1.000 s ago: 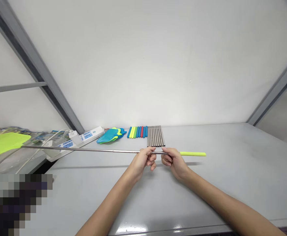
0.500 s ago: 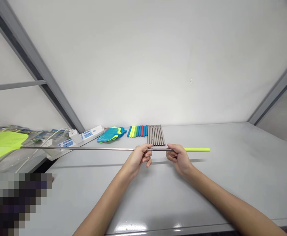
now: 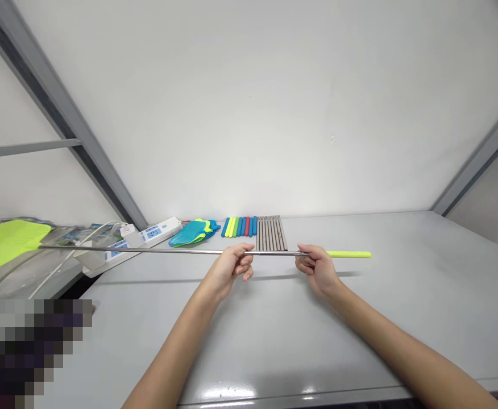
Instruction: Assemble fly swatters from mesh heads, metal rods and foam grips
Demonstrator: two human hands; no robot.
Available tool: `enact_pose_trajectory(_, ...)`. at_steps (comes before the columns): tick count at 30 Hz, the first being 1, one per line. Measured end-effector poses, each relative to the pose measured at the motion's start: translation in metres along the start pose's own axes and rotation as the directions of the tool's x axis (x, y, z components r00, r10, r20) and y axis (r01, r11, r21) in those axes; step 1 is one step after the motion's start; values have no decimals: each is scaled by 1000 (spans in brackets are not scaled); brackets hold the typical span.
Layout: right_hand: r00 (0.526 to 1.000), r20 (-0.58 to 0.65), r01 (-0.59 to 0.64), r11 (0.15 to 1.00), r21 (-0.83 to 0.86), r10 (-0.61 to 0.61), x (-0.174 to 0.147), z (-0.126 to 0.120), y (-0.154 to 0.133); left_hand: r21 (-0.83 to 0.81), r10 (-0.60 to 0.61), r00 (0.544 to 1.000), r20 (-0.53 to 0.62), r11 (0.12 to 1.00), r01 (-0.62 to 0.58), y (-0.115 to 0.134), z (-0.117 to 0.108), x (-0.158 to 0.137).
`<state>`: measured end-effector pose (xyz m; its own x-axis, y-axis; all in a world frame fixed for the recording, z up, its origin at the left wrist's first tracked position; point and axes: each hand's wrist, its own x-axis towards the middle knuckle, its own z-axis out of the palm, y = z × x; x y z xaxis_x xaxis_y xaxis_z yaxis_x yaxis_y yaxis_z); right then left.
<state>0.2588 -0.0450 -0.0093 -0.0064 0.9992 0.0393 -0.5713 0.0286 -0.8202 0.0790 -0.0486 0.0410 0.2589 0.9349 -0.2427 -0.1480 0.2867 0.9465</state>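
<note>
A telescopic fly swatter [image 3: 167, 250] stretches sideways above the table, its metal rod drawn out long. Its yellow-green paddle is at the far left and its yellow-green grip [image 3: 349, 254] points right. My left hand [image 3: 231, 267] pinches the rod near its middle. Close to the grip, my right hand [image 3: 319, 268] is closed round the rod. Behind the hands lie a row of metal rods [image 3: 272, 233], a row of coloured handles [image 3: 239, 226] and a pile of blue and yellow-green swatter paddles [image 3: 194, 232].
A white power strip [image 3: 155, 233] with plugs and cables lies at the back left. Plastic bags [image 3: 14, 278] cover the surface at the far left. The grey table [image 3: 402, 295] ends at a white wall [image 3: 274, 113]; a pixelated patch hides the lower left corner.
My hands have moved farther apart along the rod, the left one leftward and the right one slightly rightward. The swatter has risen a little in view.
</note>
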Motion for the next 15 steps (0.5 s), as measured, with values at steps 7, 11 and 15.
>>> enact_pose_trajectory(7, 996, -41, -71, 996, 58, 74, 4, -5, 1, 17, -11, 999, -35, 1000, 11, 5, -7, 0)
enact_pose_trajectory(11, 996, -36, -75, 996, 57, 78, 5, -6, 0, 0, -19, 998, -55, 1000, 19, 6, -7, 0)
enact_pose_trajectory(15, 994, -73, -83, 995, 54, 87, 9, -11, -7, -51, 5, 996, -89, 999, -9, 6, -11, 1)
